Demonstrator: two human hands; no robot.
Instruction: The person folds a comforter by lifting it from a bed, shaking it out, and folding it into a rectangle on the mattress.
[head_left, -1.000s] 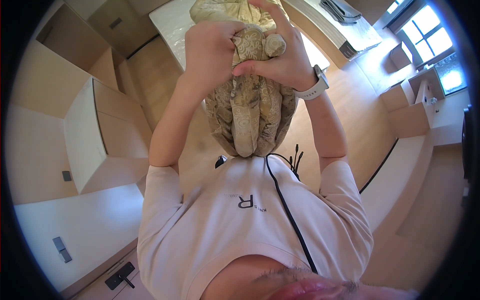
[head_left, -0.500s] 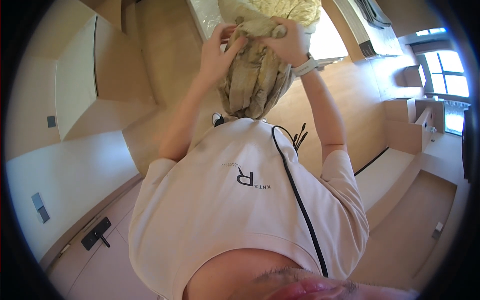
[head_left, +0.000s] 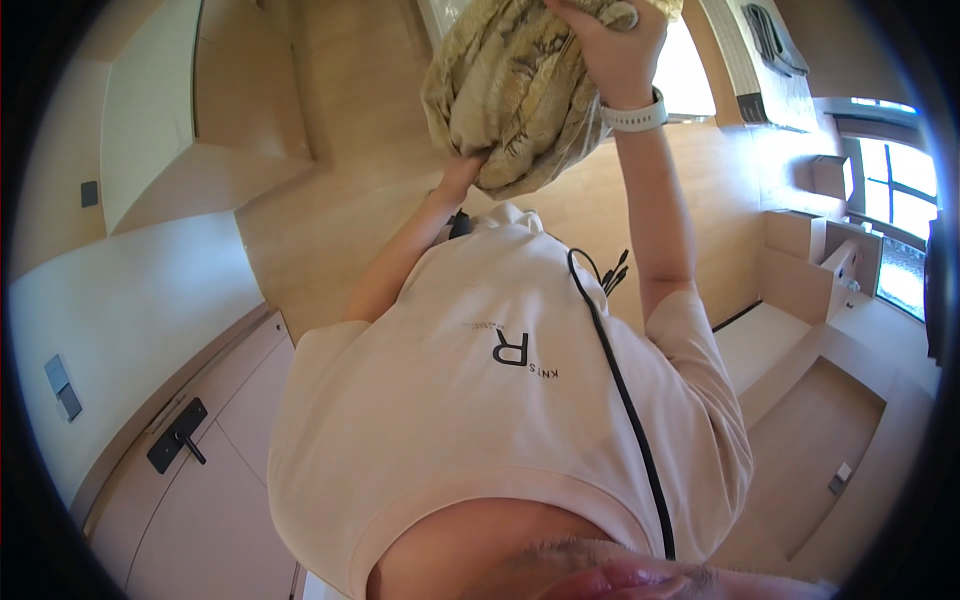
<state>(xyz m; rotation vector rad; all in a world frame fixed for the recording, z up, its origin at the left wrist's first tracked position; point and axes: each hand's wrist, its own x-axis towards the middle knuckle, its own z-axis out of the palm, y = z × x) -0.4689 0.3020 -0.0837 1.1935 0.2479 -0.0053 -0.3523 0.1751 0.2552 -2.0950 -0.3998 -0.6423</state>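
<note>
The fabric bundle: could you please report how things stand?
Right hand gripping bunched fabric bundle; left hand at its lower edge, partly hidden; black cable on shirt, apart from bundle.

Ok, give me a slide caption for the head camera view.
Right hand grips a bunched, patterned tan cloth; the left hand, partly hidden by its folds, touches its near side.

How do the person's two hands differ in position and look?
The left hand is at the lower edge of the patterned bundle, the right hand at its upper right. The left hand is mostly hidden by the bundle; more of the right hand shows. A pale watch sits by the right hand; none shows by the left hand. Both hands touch the bundle.
</note>
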